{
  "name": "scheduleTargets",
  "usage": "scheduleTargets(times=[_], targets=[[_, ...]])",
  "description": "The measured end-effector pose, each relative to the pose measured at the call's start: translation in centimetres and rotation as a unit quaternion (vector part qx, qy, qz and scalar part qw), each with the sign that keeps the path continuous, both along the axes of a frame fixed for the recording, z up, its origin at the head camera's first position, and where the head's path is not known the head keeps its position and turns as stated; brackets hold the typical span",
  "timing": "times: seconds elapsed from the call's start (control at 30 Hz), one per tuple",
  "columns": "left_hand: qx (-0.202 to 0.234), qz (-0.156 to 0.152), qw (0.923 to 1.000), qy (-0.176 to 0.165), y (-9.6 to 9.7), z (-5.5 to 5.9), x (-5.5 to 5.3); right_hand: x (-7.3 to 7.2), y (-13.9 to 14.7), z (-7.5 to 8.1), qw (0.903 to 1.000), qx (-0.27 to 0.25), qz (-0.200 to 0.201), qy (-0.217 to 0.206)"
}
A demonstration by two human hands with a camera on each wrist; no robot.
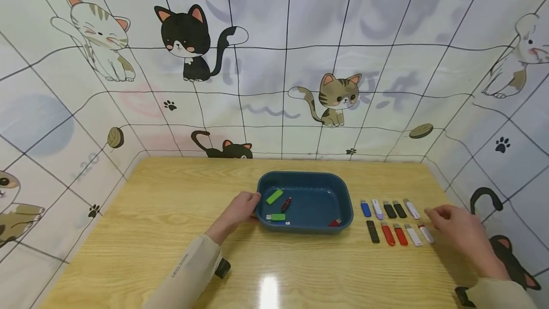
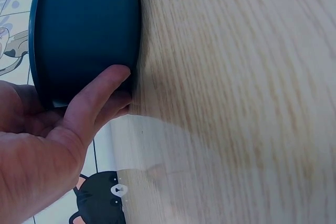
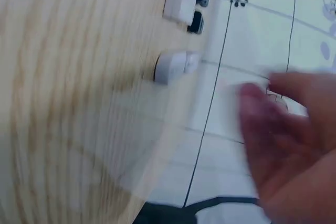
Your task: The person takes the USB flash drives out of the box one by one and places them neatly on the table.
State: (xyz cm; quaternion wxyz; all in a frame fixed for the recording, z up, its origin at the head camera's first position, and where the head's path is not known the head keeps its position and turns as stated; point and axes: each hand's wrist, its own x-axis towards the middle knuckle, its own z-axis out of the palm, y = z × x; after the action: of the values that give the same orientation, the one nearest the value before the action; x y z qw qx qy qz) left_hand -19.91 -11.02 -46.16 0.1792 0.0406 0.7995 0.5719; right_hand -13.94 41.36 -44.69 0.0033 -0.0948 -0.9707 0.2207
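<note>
A dark blue plastic bin stands on the wooden table, with green USB sticks, a dark red one and a red one inside; the front wall partly hides some. My left hand holds the bin's left end. In the left wrist view its thumb lies along the outer wall. To the right, several USB sticks lie in two rows, among them a white one and a red-and-white one. Beside these my right hand hovers with bent fingers, nothing visibly held; it is blurred in the right wrist view.
Red sticks, black sticks and a blue stick make up more of the rows between bin and right hand. A cat-printed sheet rises behind the table and along both sides.
</note>
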Motion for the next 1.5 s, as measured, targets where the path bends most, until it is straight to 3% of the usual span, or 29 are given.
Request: scheduleTargets(times=[0.1, 0.17, 0.27, 0.37, 0.53, 0.73, 0.93, 1.13, 1.37, 1.5], targets=[[0.000, 0.002, 1.0000, -0.002, 0.0, 0.1, 0.0, 0.7, -1.4, 0.8, 0.9896, -0.009, -0.028, 0.141], [-0.004, 0.003, 1.0000, -0.003, 0.0, 0.1, 0.0, 1.1, -2.6, 1.5, 0.9779, -0.022, -0.044, 0.203], [-0.008, 0.003, 1.0000, -0.004, 0.0, 0.0, 0.0, 1.2, -4.2, 2.4, 0.9694, -0.049, -0.051, 0.235], [-0.011, 0.006, 0.9999, -0.004, 0.0, -0.1, 0.0, 1.0, -5.8, 3.0, 0.9673, -0.073, -0.029, 0.241], [-0.016, 0.010, 0.9998, 0.001, -0.1, 0.0, -0.1, 0.0, -8.9, 3.4, 0.9677, -0.131, 0.038, 0.212], [-0.015, 0.002, 0.9999, 0.008, -0.1, 0.0, -0.2, -2.0, -13.1, 2.5, 0.9754, -0.152, 0.100, 0.124], [-0.016, -0.001, 0.9998, 0.009, 0.0, 0.1, 0.0, -3.7, -15.8, 1.6, 0.9748, -0.172, 0.138, 0.037], [-0.009, 0.000, 0.9999, 0.008, -0.1, 0.0, 0.1, -5.0, -16.8, 1.3, 0.9623, -0.221, 0.152, -0.044], [-0.003, 0.000, 1.0000, 0.008, -0.3, -0.1, 0.0, -5.5, -17.1, 0.6, 0.9581, -0.235, 0.153, -0.058], [-0.008, 0.005, 0.9997, 0.023, -0.5, 0.4, 0.0, -5.6, -17.1, 0.5, 0.9532, -0.255, 0.146, -0.071]])
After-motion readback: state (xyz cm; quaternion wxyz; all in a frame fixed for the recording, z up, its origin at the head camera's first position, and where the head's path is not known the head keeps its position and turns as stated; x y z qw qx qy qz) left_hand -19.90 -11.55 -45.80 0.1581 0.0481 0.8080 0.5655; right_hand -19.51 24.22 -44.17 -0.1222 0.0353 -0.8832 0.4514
